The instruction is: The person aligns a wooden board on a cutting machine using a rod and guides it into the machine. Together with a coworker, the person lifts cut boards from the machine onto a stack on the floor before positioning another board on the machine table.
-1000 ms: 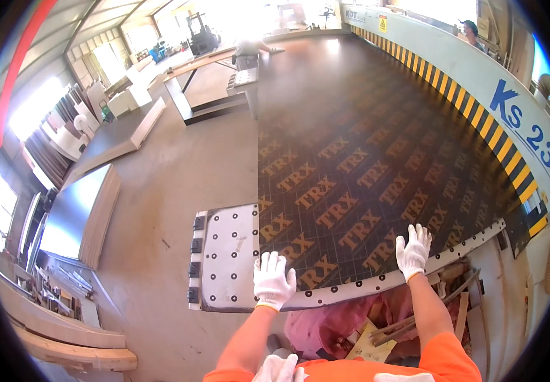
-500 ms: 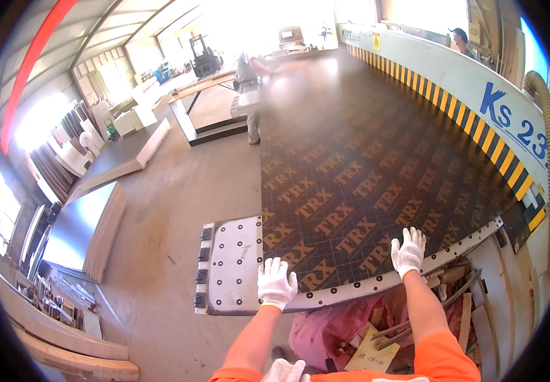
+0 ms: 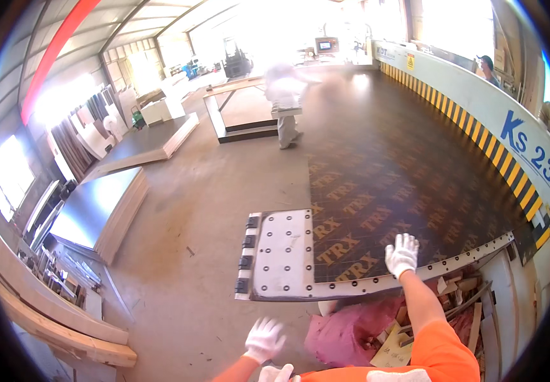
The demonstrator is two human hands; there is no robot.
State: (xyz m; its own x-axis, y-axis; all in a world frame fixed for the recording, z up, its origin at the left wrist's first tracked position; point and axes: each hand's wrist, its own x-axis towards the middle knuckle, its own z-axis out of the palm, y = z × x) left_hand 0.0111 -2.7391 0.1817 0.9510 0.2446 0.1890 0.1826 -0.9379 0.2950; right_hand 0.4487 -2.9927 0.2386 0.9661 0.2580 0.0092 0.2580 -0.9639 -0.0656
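Observation:
A large dark panel (image 3: 389,165) with a repeated gold print lies flat on the white machine table (image 3: 281,270), whose surface is dotted with round studs. My right hand (image 3: 402,256), in a white glove, rests on the panel near its front edge, fingers stretched out and palm down. My left hand (image 3: 264,339), gloved likewise, is off the panel and low in front of the table's left corner. Its fingers are spread and hold nothing. At the lower edge a white glove-like shape (image 3: 278,374) shows only in part.
A light beam (image 3: 516,140) with yellow-black stripes borders the panel's right. A person (image 3: 284,95) stands at its far left; another person (image 3: 488,70) is behind the beam. Stacked boards (image 3: 97,213) lie left. Pink sheeting (image 3: 351,328) and wood offcuts (image 3: 462,286) lie under the table.
My left hand has come off the panel and moved down toward me. My right hand stays on the panel. The view has shifted, so the scene sits further right.

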